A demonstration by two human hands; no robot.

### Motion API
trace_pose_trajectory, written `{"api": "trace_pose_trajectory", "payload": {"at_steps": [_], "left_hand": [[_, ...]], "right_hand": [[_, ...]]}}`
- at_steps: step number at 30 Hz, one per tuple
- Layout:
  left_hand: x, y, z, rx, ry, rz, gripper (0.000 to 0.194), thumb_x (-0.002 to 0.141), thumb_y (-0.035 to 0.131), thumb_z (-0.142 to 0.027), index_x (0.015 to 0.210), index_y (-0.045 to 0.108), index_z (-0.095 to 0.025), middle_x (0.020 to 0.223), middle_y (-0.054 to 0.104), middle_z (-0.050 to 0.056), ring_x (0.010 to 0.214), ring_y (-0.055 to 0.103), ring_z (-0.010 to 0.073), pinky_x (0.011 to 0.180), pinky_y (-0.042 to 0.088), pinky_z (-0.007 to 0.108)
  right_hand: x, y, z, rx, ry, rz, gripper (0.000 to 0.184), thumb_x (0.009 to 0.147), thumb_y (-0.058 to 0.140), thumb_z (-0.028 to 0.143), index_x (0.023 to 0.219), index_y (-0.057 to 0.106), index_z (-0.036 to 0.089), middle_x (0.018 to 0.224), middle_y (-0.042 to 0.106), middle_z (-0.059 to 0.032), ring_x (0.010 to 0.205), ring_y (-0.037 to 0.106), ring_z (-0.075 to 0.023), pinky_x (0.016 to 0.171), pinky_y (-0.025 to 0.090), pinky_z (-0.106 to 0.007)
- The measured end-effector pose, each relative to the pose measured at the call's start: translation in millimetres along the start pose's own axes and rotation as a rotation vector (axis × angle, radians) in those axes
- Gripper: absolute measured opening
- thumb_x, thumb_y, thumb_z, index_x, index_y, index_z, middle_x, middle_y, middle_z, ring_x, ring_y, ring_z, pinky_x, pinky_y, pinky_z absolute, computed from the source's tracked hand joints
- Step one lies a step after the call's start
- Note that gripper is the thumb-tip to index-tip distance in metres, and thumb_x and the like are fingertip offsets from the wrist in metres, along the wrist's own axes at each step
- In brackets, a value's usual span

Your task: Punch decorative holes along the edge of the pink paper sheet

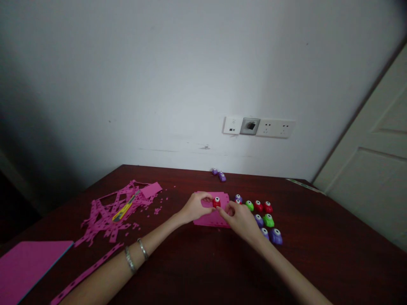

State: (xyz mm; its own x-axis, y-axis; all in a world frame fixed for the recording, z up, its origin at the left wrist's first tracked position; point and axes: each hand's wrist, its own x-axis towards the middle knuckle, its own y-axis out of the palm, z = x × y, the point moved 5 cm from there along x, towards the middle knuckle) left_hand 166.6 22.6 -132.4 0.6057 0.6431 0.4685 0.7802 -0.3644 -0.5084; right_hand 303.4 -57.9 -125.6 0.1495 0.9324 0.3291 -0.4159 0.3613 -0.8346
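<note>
A small red paper punch (216, 202) with a round white-and-dark top is held over a pink paper sheet (208, 219). My left hand (201, 207) has its thumb and forefinger closed on the punch from the left. From the right, my right hand (240, 218) reaches it with curled fingers, the thumb tip at the punch's lower right side. Notches run along the sheet's edges, and it seems to lie in a small stack. Beside my right hand stand more punches: red (268, 206), green (269, 220) and purple (276, 236), some partly hidden by that hand.
Punched pink paper strips (98, 216) lie heaped at the left, with a yellow craft knife (125, 209) on top and small cut-out bits around. A larger pink sheet (30, 267) lies front left. Purple punches (221, 177) stand by the wall, below sockets (275, 128).
</note>
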Motion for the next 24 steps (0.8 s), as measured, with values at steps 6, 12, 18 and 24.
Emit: {"api": "trace_pose_trajectory", "payload": {"at_steps": [6, 12, 18, 24], "left_hand": [[-2, 2.6, -9, 0.053, 0.023, 0.017, 0.02, 0.066, 0.062, -0.015, 0.085, 0.065, -0.017, 0.085, 0.067, 0.003, 0.081, 0.059, 0.0152, 0.077, 0.045, 0.029], [-1, 2.5, -11, 0.079, 0.029, -0.001, 0.023, 0.063, 0.061, -0.012, 0.086, 0.063, -0.017, 0.087, 0.066, 0.003, 0.082, 0.059, 0.0157, 0.078, 0.045, 0.029], [-2, 3.2, -10, 0.127, 0.039, 0.012, 0.025, 0.065, 0.061, -0.013, 0.089, 0.063, -0.019, 0.091, 0.066, 0.003, 0.084, 0.058, 0.0162, 0.081, 0.044, 0.031], [4, -3.5, -20, 0.15, 0.132, 0.127, 0.028, 0.069, 0.062, -0.019, 0.097, 0.063, -0.019, 0.095, 0.064, 0.005, 0.088, 0.056, 0.017, 0.082, 0.043, 0.032]], "right_hand": [[9, 4, 6, -0.113, 0.007, -0.001, 0.039, 0.079, 0.047, 0.051, 0.059, 0.056, 0.018, 0.054, 0.06, -0.0043, 0.053, 0.055, -0.0155, 0.052, 0.03, -0.024], [14, 8, 11, -0.163, 0.007, 0.04, 0.035, 0.079, 0.048, 0.043, 0.061, 0.061, 0.017, 0.059, 0.064, -0.007, 0.056, 0.058, -0.0175, 0.051, 0.03, -0.025], [14, 8, 18, -0.225, 0.02, 0.035, 0.033, 0.08, 0.046, 0.04, 0.067, 0.064, 0.015, 0.065, 0.066, -0.0105, 0.061, 0.061, -0.0207, 0.055, 0.035, -0.026], [8, 1, 15, -0.221, 0.034, 0.033, 0.035, 0.083, 0.043, 0.038, 0.067, 0.063, 0.014, 0.067, 0.066, -0.0124, 0.063, 0.061, -0.0207, 0.057, 0.035, -0.026]]}}
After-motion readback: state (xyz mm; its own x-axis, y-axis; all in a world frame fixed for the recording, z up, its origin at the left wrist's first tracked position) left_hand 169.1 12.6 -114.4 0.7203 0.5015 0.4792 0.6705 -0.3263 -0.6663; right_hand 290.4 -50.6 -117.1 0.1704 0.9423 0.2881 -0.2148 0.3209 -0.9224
